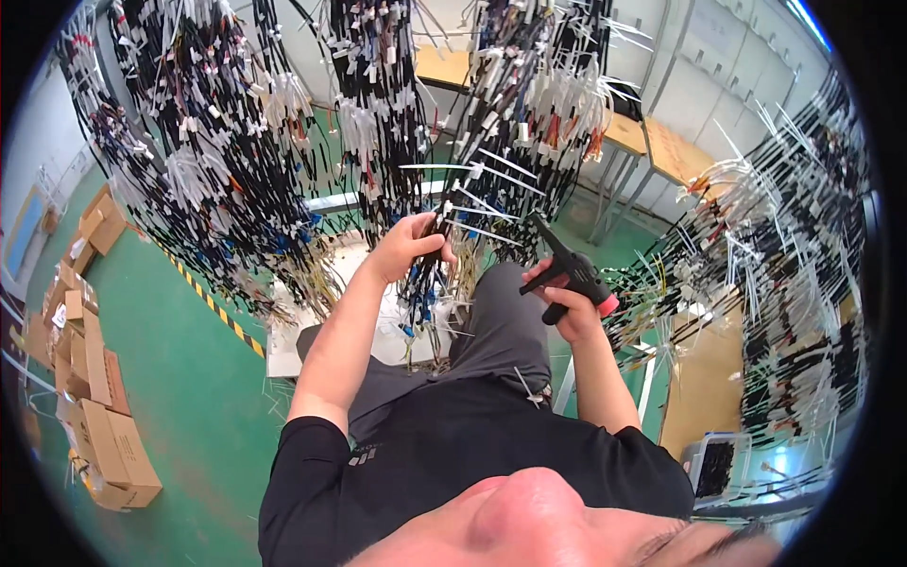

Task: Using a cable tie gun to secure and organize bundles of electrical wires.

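My left hand is closed around a black wire harness that hangs down in front of my knees. Long white cable ties stick out from the harness just above and to the right of my fingers. In my right hand is a black cable tie gun with a pinkish-red end. Its narrow nose points up and left, a little apart from the tie tails. My fingers are wrapped about its handle and trigger.
Dense bundles of hanging wire harnesses fill the space ahead, with more harnesses on the right. Behind them stand wooden-topped tables. A white surface lies below. Cardboard boxes line the left, past yellow-black floor tape. A plastic bin sits lower right.
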Demonstrator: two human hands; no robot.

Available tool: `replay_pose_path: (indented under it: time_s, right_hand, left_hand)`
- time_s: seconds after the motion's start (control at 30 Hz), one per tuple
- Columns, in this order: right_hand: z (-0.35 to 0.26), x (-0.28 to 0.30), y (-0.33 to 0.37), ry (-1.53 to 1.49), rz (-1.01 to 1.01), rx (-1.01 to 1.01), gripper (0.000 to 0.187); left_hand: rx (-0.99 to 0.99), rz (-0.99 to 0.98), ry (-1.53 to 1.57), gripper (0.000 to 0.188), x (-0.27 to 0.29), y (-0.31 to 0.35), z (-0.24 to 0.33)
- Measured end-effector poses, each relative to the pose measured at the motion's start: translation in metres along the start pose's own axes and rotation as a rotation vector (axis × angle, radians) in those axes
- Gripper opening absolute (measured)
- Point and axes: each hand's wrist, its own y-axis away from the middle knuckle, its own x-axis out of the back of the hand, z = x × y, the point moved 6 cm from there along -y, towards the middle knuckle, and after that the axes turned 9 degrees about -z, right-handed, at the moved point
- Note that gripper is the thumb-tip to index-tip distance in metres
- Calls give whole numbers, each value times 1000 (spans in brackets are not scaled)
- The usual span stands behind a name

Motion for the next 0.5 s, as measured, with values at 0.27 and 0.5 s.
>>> replay_pose_path:
  time_s: [0.27,0.5]
  right_hand:
    - [-18,-7,-31,53,-78,63,57]
    - [-19,-1,8,113,14,17,58]
  left_hand:
    - [44,164,-213,27,14,26,-1]
    - [-69,157,7,15,29,36,15]
